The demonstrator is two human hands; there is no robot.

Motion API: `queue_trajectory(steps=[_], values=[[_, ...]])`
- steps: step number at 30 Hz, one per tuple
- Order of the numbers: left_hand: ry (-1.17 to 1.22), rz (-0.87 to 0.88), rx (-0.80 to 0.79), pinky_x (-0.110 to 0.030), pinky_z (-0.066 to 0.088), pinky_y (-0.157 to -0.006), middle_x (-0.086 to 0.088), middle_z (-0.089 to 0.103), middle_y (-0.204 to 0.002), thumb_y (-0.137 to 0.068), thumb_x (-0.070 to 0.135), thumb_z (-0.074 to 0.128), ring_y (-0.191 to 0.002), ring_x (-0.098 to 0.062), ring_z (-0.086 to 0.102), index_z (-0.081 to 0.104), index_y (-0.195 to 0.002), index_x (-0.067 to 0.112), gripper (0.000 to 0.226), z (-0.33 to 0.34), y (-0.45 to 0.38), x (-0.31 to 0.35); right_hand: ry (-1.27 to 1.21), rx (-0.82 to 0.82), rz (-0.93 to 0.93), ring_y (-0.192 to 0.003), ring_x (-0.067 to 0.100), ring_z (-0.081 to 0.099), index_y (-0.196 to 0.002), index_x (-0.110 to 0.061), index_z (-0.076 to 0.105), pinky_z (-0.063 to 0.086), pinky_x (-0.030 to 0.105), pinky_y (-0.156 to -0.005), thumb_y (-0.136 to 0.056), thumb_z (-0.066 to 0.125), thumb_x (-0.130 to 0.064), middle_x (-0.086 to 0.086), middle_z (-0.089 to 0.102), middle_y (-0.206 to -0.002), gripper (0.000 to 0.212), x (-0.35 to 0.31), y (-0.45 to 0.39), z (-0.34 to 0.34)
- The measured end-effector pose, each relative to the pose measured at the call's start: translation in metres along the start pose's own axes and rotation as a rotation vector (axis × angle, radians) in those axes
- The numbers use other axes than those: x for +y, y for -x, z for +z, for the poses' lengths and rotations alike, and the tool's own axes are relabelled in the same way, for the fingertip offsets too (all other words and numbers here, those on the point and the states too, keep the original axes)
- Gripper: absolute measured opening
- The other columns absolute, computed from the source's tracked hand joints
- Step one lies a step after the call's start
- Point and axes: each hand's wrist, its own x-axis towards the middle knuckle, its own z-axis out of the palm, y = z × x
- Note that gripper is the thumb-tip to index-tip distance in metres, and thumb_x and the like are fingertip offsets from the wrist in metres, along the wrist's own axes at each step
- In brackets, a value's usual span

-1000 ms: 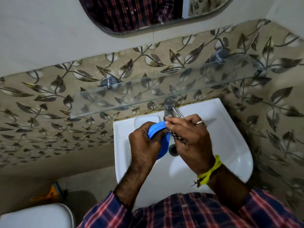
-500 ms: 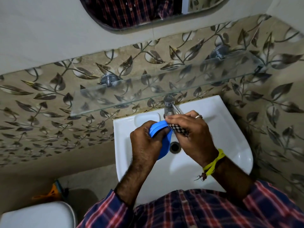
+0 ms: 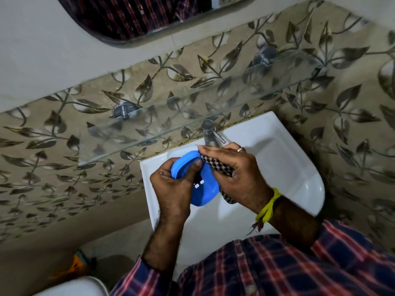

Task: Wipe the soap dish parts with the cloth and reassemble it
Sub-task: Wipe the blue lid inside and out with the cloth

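Over the white basin, my left hand (image 3: 171, 189) grips the blue soap dish (image 3: 205, 189), thumb across its upper rim. Two blue pieces show, one layered over the other, and small slots are visible in the lower piece. My right hand (image 3: 235, 174) holds a black-and-white checked cloth (image 3: 218, 167) pressed against the dish's right edge. An end of the cloth hangs out below that hand. Part of the dish is hidden behind my left fingers.
The white sink (image 3: 288, 167) has a chrome tap (image 3: 210, 133) just behind my hands. A glass shelf (image 3: 192, 116) juts from the leaf-patterned wall above it. A mirror (image 3: 149, 16) hangs higher up. A white toilet lid (image 3: 74, 287) and an orange object (image 3: 74, 265) lie at lower left.
The dish has tilted so more of its slotted blue face shows. My right hand with the cloth has shifted a little along the dish's right edge.
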Motion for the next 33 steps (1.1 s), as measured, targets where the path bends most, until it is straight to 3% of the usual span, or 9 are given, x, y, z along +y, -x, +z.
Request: queue_trajectory(steps=[3,6,9,11,16,20,25,27,33], values=[[0.079,0.003,0.033,-0.03,0.055,-0.05,-0.002,0.071,-0.062,-0.073,-0.002,0.081,-0.051,-0.02,0.063,0.072,-0.078,0.01,0.016,-0.004,-0.007,0.002,-0.01,-0.01,0.095,-0.094,0.013,0.059,-0.121,-0.014,0.07,0.057,0.038,-0.084,-0.073,0.066,0.004,-0.034,0.063,-0.112,0.052,0.01,0.019,-0.003],[0.068,-0.009,0.0,-0.03,0.056,-0.052,-0.001,0.072,-0.064,-0.074,-0.004,0.081,-0.054,-0.02,0.065,0.072,-0.078,0.012,0.019,0.002,-0.004,-0.003,-0.026,0.067,0.095,-0.099,0.016,0.064,-0.118,-0.012,0.072,0.054,0.038,-0.091,-0.077,0.069,0.008,-0.008,0.073,-0.114,0.047,0.0,0.007,-0.001],[0.092,-0.004,-0.013,-0.023,0.053,-0.051,0.005,0.071,-0.06,-0.075,-0.009,0.078,-0.051,-0.009,0.064,0.07,-0.074,0.014,0.024,0.008,0.001,-0.004,-0.024,0.067,-0.004,-0.102,0.0,0.059,-0.117,-0.009,0.072,0.051,0.028,-0.092,-0.075,0.067,0.013,0.001,0.074,-0.116,0.047,-0.006,-0.011,0.001],[0.14,-0.009,0.002,-0.025,0.055,-0.054,0.004,0.073,-0.064,-0.07,-0.001,0.081,-0.056,-0.011,0.066,0.073,-0.072,0.018,0.021,0.006,-0.002,-0.003,-0.022,0.037,-0.014,-0.101,-0.011,0.054,-0.119,-0.007,0.071,0.051,0.029,-0.089,-0.077,0.068,0.01,0.002,0.073,-0.117,0.045,0.0,-0.004,-0.002],[0.198,-0.075,-0.004,-0.03,0.058,-0.062,0.001,0.075,-0.072,-0.062,0.011,0.081,-0.064,-0.016,0.068,0.073,-0.078,0.016,0.018,-0.001,0.001,-0.013,-0.021,-0.023,0.078,-0.093,0.018,0.061,-0.122,-0.012,0.07,0.054,0.032,-0.087,-0.077,0.072,0.006,-0.013,0.07,-0.11,0.048,0.004,0.011,-0.006],[0.283,-0.058,0.001,-0.028,0.058,-0.061,0.0,0.075,-0.073,-0.064,0.007,0.079,-0.064,-0.015,0.069,0.075,-0.075,0.018,0.016,-0.005,-0.005,-0.01,0.016,-0.031,-0.03,-0.085,0.015,0.053,-0.124,-0.01,0.068,0.05,0.024,-0.086,-0.079,0.074,0.002,-0.003,0.071,-0.121,0.047,0.002,0.006,-0.003],[0.383,-0.09,0.002,-0.024,0.056,-0.059,0.0,0.073,-0.071,-0.062,0.014,0.085,-0.063,-0.012,0.068,0.075,-0.074,0.017,0.015,-0.006,-0.002,-0.015,0.065,0.029,-0.095,-0.098,-0.005,0.052,-0.119,-0.009,0.071,0.052,0.035,-0.082,-0.077,0.078,0.003,-0.002,0.071,-0.122,0.045,0.008,0.023,-0.003],[0.407,-0.12,-0.046,-0.024,0.056,-0.061,0.0,0.072,-0.072,-0.053,0.027,0.095,-0.065,-0.012,0.067,0.075,-0.075,0.018,0.031,-0.007,-0.003,-0.02,0.115,0.07,-0.13,-0.095,0.006,0.058,-0.116,-0.009,0.073,0.053,0.037,-0.079,-0.076,0.074,0.005,-0.001,0.072,-0.119,0.043,0.007,0.015,-0.003],[-0.163,-0.014,-0.305,-0.021,0.056,-0.061,0.001,0.076,-0.072,-0.066,0.0,0.087,-0.064,-0.009,0.069,0.071,-0.077,0.015,0.025,-0.028,-0.02,0.0,0.413,0.007,-0.33,-0.079,0.028,0.059,-0.112,-0.005,0.074,0.054,0.039,-0.073,-0.09,0.06,0.0,0.003,0.074,-0.115,0.027,0.014,0.01,-0.018]])
